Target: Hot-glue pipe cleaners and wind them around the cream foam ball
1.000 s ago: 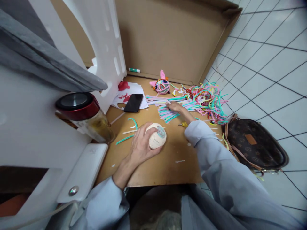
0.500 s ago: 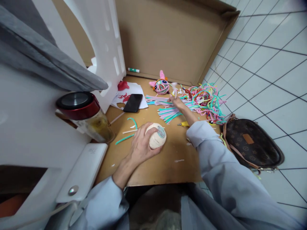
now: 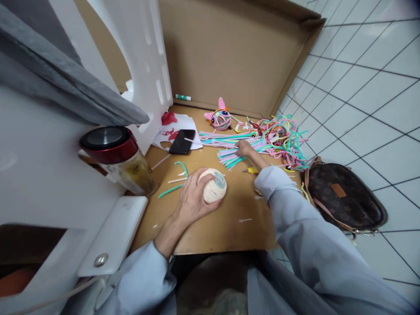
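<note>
In the head view my left hand [image 3: 193, 192] is wrapped round a cream-coloured ball [image 3: 214, 192] with a bluish printed patch on its upper side, low over the table. My right hand [image 3: 243, 148] is closed among bundles of pipe cleaners [image 3: 229, 158] in pale pink and mint green. A pale pipe cleaner [image 3: 193, 141] runs leftward from near its fingertips, its end lying across the black phone [image 3: 182, 141]. The fingertips are partly hidden. Behind stands a finished-looking pink ball figure [image 3: 221, 120] with ears and eyes.
A tangle of coloured pipe cleaners [image 3: 282, 138] lies at the table's right edge, above a brown handbag [image 3: 344, 197]. A yellow-handled tool [image 3: 252, 169] lies by my right forearm. Left stand a red-lidded jar [image 3: 114, 153] and a white power bank [image 3: 114, 236]. Cardboard [image 3: 226, 57] walls the back.
My right hand has moved slightly nearer and right, down to the bundles. A blurred pale strip above its fingers is gone, and a pale pipe cleaner now crosses the phone. The left hand stays put.
</note>
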The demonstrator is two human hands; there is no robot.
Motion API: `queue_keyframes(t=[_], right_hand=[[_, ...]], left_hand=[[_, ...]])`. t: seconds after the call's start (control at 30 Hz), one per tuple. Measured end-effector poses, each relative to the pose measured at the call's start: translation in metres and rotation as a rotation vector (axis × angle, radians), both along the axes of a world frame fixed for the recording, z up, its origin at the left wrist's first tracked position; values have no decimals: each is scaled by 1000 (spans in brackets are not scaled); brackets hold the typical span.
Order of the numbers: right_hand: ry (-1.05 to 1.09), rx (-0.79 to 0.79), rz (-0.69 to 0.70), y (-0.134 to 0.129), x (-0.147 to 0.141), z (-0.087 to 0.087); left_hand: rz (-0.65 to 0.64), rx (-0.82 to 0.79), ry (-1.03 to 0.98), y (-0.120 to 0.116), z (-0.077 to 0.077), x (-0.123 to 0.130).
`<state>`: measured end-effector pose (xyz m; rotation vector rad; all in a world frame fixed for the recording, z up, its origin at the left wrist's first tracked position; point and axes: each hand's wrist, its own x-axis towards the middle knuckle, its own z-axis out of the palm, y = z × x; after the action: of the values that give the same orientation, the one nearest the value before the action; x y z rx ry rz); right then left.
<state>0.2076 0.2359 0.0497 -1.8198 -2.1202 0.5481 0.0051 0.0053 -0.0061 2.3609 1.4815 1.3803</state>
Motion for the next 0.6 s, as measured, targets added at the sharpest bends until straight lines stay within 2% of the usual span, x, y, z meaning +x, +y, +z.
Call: queue_keyframes(t=[0.27,0.4,0.6], right_hand=[[165,136,-137,31,33,27],[239,125,-129,31,30,20],[368,15,-60,18,21,10]], left_hand=[[-16,24,58,-2,3,1],[-24,27,41,-1,3,0],[-33,-2,-6,1,0,-2]])
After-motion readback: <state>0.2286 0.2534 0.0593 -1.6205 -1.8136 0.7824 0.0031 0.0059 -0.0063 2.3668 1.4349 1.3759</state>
